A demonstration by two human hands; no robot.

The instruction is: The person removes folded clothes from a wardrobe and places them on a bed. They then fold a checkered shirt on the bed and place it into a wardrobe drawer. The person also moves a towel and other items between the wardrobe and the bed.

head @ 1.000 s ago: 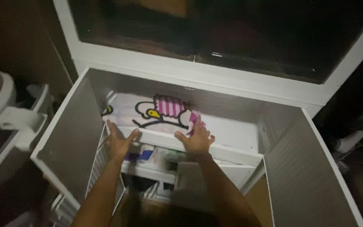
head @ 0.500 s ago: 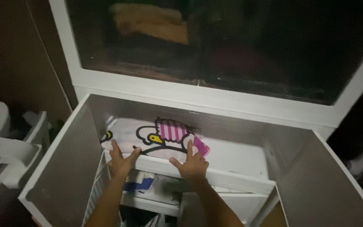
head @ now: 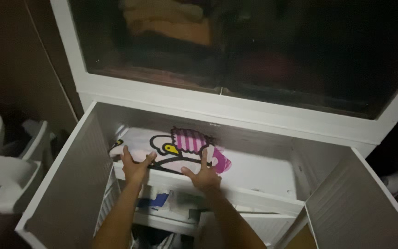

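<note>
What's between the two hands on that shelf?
In the head view, a folded white cloth with a pink-striped cartoon print lies between the left hand and the right hand; both hands touch it.
</note>
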